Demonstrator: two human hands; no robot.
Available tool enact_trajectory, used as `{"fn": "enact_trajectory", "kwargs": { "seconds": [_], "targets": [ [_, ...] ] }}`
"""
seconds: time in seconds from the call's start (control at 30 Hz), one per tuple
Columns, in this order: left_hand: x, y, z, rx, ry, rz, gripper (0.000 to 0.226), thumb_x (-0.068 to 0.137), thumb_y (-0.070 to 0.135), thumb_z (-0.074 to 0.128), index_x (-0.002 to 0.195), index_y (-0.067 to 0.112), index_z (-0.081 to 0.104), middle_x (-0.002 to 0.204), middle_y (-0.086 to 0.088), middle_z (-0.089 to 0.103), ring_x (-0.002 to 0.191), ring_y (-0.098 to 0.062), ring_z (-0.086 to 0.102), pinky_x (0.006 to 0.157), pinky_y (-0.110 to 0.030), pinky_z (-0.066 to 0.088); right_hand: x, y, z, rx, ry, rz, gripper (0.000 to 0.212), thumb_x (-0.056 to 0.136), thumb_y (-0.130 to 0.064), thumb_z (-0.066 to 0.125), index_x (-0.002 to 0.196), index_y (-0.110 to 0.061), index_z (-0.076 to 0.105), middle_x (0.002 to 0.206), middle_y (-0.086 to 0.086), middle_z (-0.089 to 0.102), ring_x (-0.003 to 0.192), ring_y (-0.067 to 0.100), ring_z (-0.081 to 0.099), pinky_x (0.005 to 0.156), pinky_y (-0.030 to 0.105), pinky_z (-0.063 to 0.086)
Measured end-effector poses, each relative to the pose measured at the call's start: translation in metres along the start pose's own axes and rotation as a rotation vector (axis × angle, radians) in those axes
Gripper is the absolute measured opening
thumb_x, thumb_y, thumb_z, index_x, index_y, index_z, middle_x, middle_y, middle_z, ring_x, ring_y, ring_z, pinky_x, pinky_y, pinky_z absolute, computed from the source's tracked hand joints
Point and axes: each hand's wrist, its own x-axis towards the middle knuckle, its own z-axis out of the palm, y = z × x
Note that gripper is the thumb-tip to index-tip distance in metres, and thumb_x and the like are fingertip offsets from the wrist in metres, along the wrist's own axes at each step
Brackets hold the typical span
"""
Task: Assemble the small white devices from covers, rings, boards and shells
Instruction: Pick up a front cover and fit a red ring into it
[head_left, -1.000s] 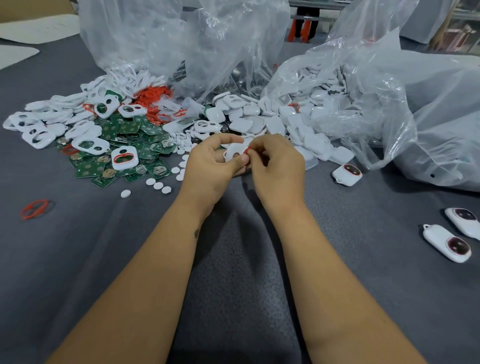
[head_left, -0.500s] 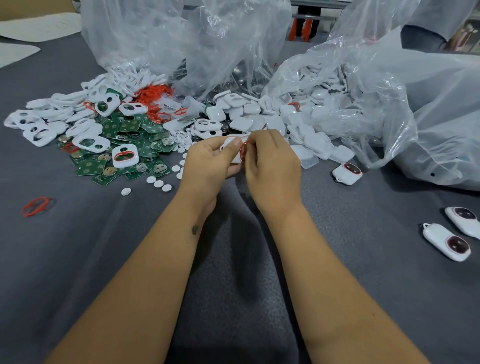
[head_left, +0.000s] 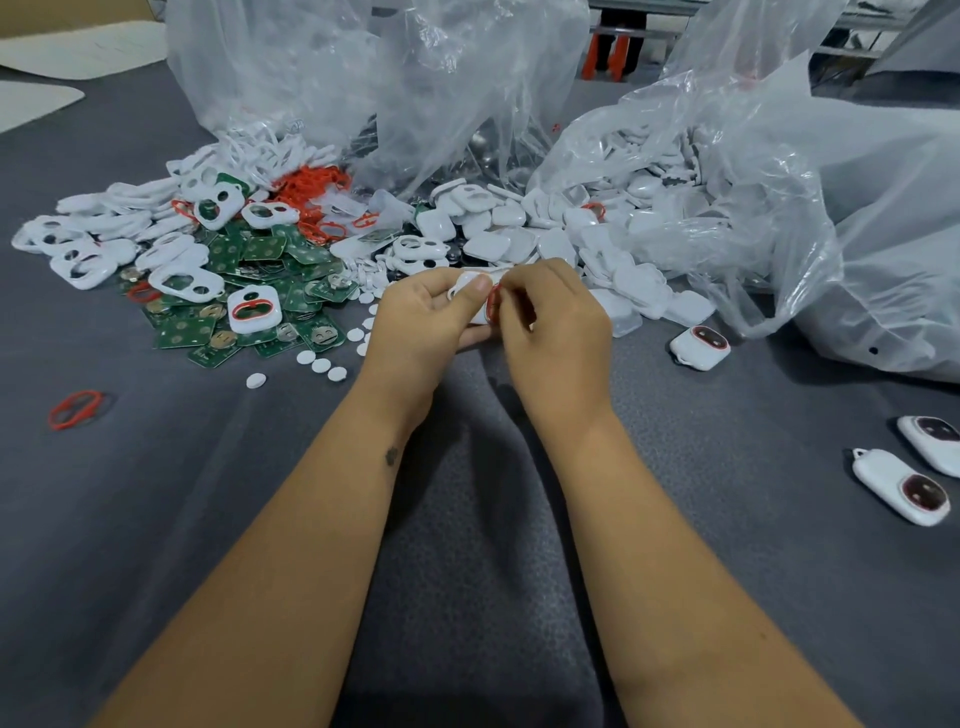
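Note:
My left hand (head_left: 423, 325) grips a white cover (head_left: 464, 285) at the middle of the grey table, thumb on top. My right hand (head_left: 556, 325) pinches a red ring (head_left: 492, 304) against that cover; most of the ring is hidden by my fingers. Behind my hands lie heaps of parts: white covers (head_left: 176, 283) and green boards (head_left: 260, 249) at the left, red rings (head_left: 311, 187) at the back, white shells (head_left: 519, 239) at the centre and right.
Three finished devices lie at the right (head_left: 700, 347), (head_left: 901, 491), (head_left: 932, 441). A loose red ring (head_left: 75, 408) lies at the left, small white discs (head_left: 322, 364) near the boards. Clear plastic bags (head_left: 779, 182) stand behind the heaps. A cover with a ring (head_left: 254, 309) rests on the boards.
Both hands have lifted slightly away from me with the cover. The red ring now shows more plainly between my right fingers and the cover.

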Motion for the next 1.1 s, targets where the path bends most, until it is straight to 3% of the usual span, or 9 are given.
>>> {"fn": "enact_trajectory", "kwargs": {
  "seconds": [0.17, 0.27, 0.5, 0.77, 0.93, 1.1],
  "targets": [
    [-0.0011, -0.0007, 0.0027, -0.053, -0.05, -0.015, 0.014, 0.094, -0.003, 0.055, 0.101, 0.002, 0.066, 0.091, -0.011, 0.073, 0.086, -0.018, 0.07, 0.076, -0.024, 0.057, 0.0005, 0.0009, -0.0019, 0.044, 0.058, 0.085, 0.008, 0.086, -0.005, 0.061, 0.086, -0.001, 0.068, 0.086, 0.011, 0.064, 0.078, 0.026, 0.059, 0.07, 0.038, 0.045],
    [-0.0026, -0.0017, 0.0014, -0.027, -0.127, 0.021, 0.03, 0.085, -0.015, 0.059, 0.105, 0.005, 0.066, 0.093, -0.007, 0.075, 0.088, -0.016, 0.07, 0.076, -0.022, 0.055, 0.0013, 0.002, -0.0032, 0.083, 0.088, 0.148, 0.005, 0.085, -0.006, 0.062, 0.085, -0.005, 0.066, 0.083, 0.007, 0.064, 0.077, 0.023, 0.059, 0.07, 0.037, 0.046],
    [-0.0041, -0.0029, 0.0012, 0.105, -0.114, 0.076, 0.031, 0.081, -0.016, 0.064, 0.108, 0.001, 0.066, 0.099, -0.008, 0.074, 0.089, -0.013, 0.071, 0.079, -0.02, 0.054, 0.0052, 0.0059, -0.0025, 0.225, -0.008, 0.385, 0.006, 0.085, -0.013, 0.062, 0.082, -0.018, 0.06, 0.067, -0.012, 0.059, 0.068, 0.008, 0.056, 0.068, 0.032, 0.049],
    [-0.0044, -0.0039, 0.002, 0.179, -0.092, 0.076, 0.03, 0.084, -0.014, 0.062, 0.113, -0.004, 0.063, 0.107, -0.014, 0.071, 0.097, -0.016, 0.069, 0.088, -0.023, 0.054, 0.0076, 0.0074, -0.0034, 0.289, -0.024, 0.496, 0.023, 0.081, -0.009, 0.065, 0.067, -0.025, 0.056, 0.066, 0.002, 0.064, 0.065, 0.018, 0.061, 0.066, 0.039, 0.054],
    [-0.0042, -0.0027, 0.0025, 0.154, -0.063, 0.081, 0.027, 0.088, -0.015, 0.056, 0.113, -0.006, 0.062, 0.107, -0.018, 0.071, 0.099, -0.024, 0.069, 0.087, -0.027, 0.055, 0.0068, 0.0074, -0.0034, 0.391, -0.068, 0.505, 0.02, 0.083, -0.012, 0.068, 0.071, -0.026, 0.06, 0.068, 0.002, 0.068, 0.069, 0.022, 0.067, 0.068, 0.047, 0.057],
    [-0.0044, -0.0036, 0.0012, 0.112, -0.072, 0.039, 0.03, 0.088, -0.015, 0.056, 0.115, -0.006, 0.062, 0.103, -0.015, 0.071, 0.092, -0.017, 0.069, 0.085, -0.024, 0.056, 0.0068, 0.0058, -0.0041, 0.388, -0.073, 0.479, 0.021, 0.084, -0.008, 0.068, 0.073, -0.025, 0.063, 0.07, 0.0, 0.068, 0.07, 0.018, 0.066, 0.069, 0.042, 0.057]
  ]
}}
